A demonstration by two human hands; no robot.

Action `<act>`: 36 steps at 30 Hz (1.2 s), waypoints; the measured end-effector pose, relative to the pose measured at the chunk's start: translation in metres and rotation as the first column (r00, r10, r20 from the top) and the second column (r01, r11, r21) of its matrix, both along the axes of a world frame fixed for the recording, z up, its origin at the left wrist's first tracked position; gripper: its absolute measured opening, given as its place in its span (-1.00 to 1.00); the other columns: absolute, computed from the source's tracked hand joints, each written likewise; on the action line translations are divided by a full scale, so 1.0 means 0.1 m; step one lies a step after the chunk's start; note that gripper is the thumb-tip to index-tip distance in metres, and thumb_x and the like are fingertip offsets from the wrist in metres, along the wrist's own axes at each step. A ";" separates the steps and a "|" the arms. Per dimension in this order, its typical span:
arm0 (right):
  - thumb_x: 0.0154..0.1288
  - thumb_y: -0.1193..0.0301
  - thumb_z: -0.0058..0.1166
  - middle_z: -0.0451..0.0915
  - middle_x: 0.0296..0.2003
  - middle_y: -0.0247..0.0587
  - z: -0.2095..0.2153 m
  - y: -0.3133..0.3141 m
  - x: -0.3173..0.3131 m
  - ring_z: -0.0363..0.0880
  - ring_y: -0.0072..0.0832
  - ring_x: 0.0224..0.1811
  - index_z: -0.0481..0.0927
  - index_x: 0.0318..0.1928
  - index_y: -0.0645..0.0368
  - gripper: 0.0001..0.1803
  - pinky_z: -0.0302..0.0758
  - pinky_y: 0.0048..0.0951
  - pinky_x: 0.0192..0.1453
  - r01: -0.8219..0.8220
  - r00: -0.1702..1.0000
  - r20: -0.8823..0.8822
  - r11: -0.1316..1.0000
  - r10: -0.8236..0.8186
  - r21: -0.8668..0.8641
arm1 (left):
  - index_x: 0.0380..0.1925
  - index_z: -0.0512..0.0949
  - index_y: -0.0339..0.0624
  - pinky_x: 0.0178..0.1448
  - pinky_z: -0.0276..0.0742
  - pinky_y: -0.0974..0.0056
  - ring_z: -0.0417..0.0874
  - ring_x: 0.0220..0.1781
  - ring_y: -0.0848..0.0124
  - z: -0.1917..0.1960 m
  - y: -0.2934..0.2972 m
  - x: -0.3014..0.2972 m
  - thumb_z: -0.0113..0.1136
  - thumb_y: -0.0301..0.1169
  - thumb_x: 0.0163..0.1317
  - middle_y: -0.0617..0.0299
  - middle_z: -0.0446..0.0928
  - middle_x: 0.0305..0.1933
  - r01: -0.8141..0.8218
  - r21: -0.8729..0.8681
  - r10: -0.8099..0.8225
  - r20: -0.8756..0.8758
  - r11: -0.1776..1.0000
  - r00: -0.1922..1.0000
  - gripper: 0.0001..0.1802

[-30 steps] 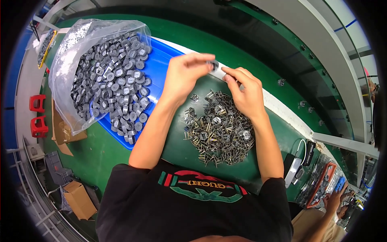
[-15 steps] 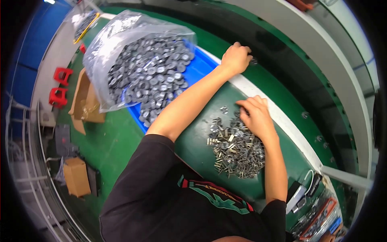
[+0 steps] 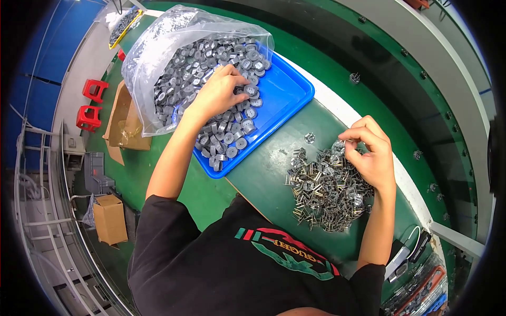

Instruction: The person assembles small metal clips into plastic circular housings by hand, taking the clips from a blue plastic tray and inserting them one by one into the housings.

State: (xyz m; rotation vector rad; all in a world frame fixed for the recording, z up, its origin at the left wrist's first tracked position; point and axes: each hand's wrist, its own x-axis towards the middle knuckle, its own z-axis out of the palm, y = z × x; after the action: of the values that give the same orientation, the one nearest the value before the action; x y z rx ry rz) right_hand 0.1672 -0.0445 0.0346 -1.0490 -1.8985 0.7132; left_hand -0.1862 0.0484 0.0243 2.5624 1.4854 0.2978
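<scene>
My left hand (image 3: 220, 94) is over a heap of grey round plastic pieces (image 3: 203, 55). Its thumb and forefinger close around one grey round piece (image 3: 251, 90) at the heap's right edge. The heap spills from a clear plastic bag (image 3: 145, 58) into a blue tray (image 3: 287, 95). To the right, my right hand (image 3: 370, 150) pinches a small clear piece with metal pins (image 3: 338, 146); the fingers partly hide it. Below it lies a pile of similar pinned pieces (image 3: 329, 195) on the green table. One loose pinned piece (image 3: 309, 138) lies just left of the pile.
A dark green conveyor belt (image 3: 316, 52) runs beyond the table's white edge (image 3: 340, 108), carrying spaced pinned pieces (image 3: 354, 78). At lower right are a small white device (image 3: 398, 260) and a red-edged tray (image 3: 424, 289). Cardboard boxes (image 3: 110, 220) and red stools (image 3: 88, 118) stand at left.
My left hand has moved from the conveyor side back left to the grey round pieces. My right hand has closed its fingers on a pinned piece at the pile. The view has shifted slightly.
</scene>
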 end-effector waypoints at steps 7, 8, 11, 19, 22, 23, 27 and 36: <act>0.03 0.65 0.29 0.55 -0.40 -0.29 0.04 -0.05 -0.06 0.50 -0.57 -0.42 0.67 -0.29 0.24 -0.82 0.42 -0.52 -0.37 -0.041 0.998 -0.056 0.981 0.031 -0.187 | -0.03 0.64 -0.23 0.00 0.56 0.30 0.65 -0.17 0.35 0.11 -0.22 0.20 0.38 -0.43 0.07 0.14 0.67 -0.19 -0.130 -0.049 0.136 0.522 0.990 0.842 -0.59; 0.04 0.64 0.29 0.56 -0.39 -0.29 0.02 -0.05 -0.07 0.51 -0.57 -0.41 0.67 -0.30 0.25 -0.83 0.43 -0.51 -0.37 -0.035 0.999 0.032 0.987 0.041 -0.156 | -0.01 0.63 -0.25 -0.08 0.58 0.36 0.65 -0.25 0.46 0.12 -0.28 0.27 0.37 -0.45 0.10 0.17 0.69 -0.24 -0.155 -0.297 0.316 0.635 0.942 0.705 -0.60; 0.07 0.63 0.29 0.59 -0.32 -0.28 0.01 -0.05 -0.14 0.56 -0.54 -0.34 0.69 -0.27 0.24 -0.83 0.49 -0.53 -0.33 -0.046 0.997 -0.063 0.993 0.040 -0.104 | 0.02 0.63 -0.24 -0.21 0.55 0.45 0.60 -0.33 0.59 0.04 -0.43 0.57 0.34 -0.51 0.13 0.25 0.67 -0.29 -0.008 -0.275 0.238 0.817 0.961 0.524 -0.60; 0.08 0.65 0.32 0.62 -0.20 -0.18 0.01 -0.12 -0.27 0.60 -0.46 -0.19 0.70 -0.24 0.27 -0.81 0.55 -0.48 -0.17 0.166 0.911 -0.391 0.984 -0.129 0.061 | 0.10 0.59 -0.23 -0.23 0.59 0.45 0.66 -0.32 0.55 0.30 -0.80 1.42 0.35 -0.62 0.08 0.21 0.59 -0.30 0.223 -0.194 0.026 0.808 0.955 0.588 -0.50; 0.11 0.66 0.30 0.63 -0.21 -0.16 0.07 -0.15 -0.24 0.61 -0.45 -0.19 0.69 -0.24 0.29 -0.83 0.55 -0.49 -0.18 0.206 0.855 -0.480 0.978 -0.198 -0.037 | 0.08 0.59 -0.24 -0.20 0.62 0.45 0.67 -0.29 0.52 0.31 -0.80 1.52 0.37 -0.62 0.09 0.18 0.61 -0.27 0.272 -0.236 0.083 0.875 0.933 0.478 -0.51; 0.11 0.66 0.29 0.63 -0.22 -0.15 0.10 -0.17 -0.23 0.61 -0.46 -0.20 0.69 -0.25 0.30 -0.84 0.55 -0.51 -0.20 0.198 0.813 -0.539 0.975 -0.220 -0.099 | 0.09 0.59 -0.24 -0.16 0.63 0.47 0.68 -0.25 0.52 0.30 -0.79 1.53 0.36 -0.62 0.10 0.18 0.61 -0.26 0.312 -0.254 0.117 0.910 0.916 0.397 -0.52; 0.08 0.69 0.30 0.61 -0.25 -0.15 0.17 -0.15 -0.18 0.60 -0.48 -0.25 0.69 -0.26 0.29 -0.82 0.54 -0.54 -0.28 0.246 0.873 -0.455 0.965 -0.179 0.092 | 0.07 0.59 -0.26 -0.12 0.65 0.47 0.68 -0.21 0.52 0.33 -0.81 1.54 0.36 -0.64 0.10 0.16 0.62 -0.21 0.358 -0.315 0.155 0.899 0.879 0.411 -0.53; 0.05 0.70 0.30 0.59 -0.32 -0.22 0.13 -0.20 -0.24 0.59 -0.49 -0.29 0.70 -0.27 0.26 -0.81 0.53 -0.53 -0.29 0.241 0.906 -0.383 0.964 -0.181 0.114 | 0.05 0.61 -0.28 -0.11 0.65 0.48 0.67 -0.23 0.51 0.30 -0.86 1.55 0.39 -0.65 0.06 0.15 0.60 -0.21 0.396 -0.335 0.176 0.905 0.855 0.387 -0.52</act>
State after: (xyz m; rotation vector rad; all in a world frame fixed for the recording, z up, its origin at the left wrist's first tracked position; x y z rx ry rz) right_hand 0.1433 -0.0648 0.0479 -0.9279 -1.4650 0.5764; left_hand -0.0313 -0.0376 0.0542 1.4966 0.7385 0.9740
